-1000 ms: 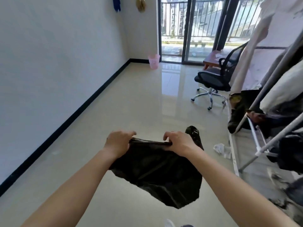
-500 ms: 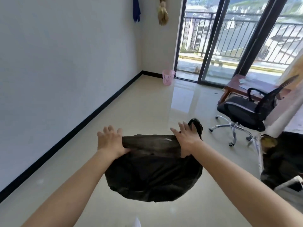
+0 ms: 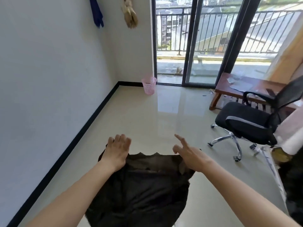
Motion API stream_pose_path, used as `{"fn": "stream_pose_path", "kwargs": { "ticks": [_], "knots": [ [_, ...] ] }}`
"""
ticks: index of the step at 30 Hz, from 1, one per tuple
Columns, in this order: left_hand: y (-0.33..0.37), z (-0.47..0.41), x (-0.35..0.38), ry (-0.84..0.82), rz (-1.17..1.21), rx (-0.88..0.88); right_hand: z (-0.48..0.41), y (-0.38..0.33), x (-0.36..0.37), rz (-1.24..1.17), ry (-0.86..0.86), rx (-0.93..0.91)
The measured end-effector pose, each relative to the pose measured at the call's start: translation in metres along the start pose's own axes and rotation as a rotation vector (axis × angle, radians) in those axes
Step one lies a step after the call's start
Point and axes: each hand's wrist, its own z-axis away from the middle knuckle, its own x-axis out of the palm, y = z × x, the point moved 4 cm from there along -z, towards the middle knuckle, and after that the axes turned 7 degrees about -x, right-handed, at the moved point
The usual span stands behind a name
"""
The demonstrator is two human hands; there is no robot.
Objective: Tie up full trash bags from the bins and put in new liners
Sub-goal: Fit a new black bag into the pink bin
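A black trash liner (image 3: 141, 190) hangs in front of me, its mouth stretched wide between my two hands. My left hand (image 3: 117, 152) lies over the left side of the rim with its fingers straight and pointing forward. My right hand (image 3: 191, 154) lies over the right side, fingers spread and straight. Both thumbs are hidden under the plastic. A pink mesh bin (image 3: 148, 86) stands far ahead in the corner by the sliding door, with no liner visible in it.
A white wall with a black skirting (image 3: 78, 133) runs along the left. A black office chair (image 3: 250, 126) and a low wooden table (image 3: 236, 90) stand at the right, in front of the glass balcony door (image 3: 193, 46). Glossy floor lies between me and the bin.
My fingers have gone from curled round the liner's rim to straight. The liner's mouth has been spread wider. My view has lifted and turned toward the pink bin.
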Motion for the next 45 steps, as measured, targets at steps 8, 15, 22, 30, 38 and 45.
{"fn": "stream_pose_path", "kwargs": {
  "ticks": [8,15,22,30,38,45],
  "knots": [
    [-0.025,-0.265,-0.065,0.190,0.015,-0.097,-0.192,0.148,-0.044,-0.012,-0.041,0.124],
    [-0.091,-0.448,-0.071,0.184,0.245,-0.305,-0.374,0.225,-0.132,-0.013,0.169,0.275],
    [-0.177,-0.652,-0.024,0.151,0.374,-0.365,-0.572,0.300,-0.166,0.096,-0.052,0.254],
    [-0.202,-0.864,0.002,-0.093,0.342,0.051,-0.745,0.419,-0.215,-0.088,-0.120,0.449],
    [-0.189,-1.078,0.058,-0.230,-0.072,0.208,-0.910,0.552,-0.194,-0.095,-0.231,0.505],
    [-0.209,-1.307,0.035,-0.286,0.218,-0.070,-1.073,0.689,-0.260,-0.198,-0.098,0.504]
  ]
}}
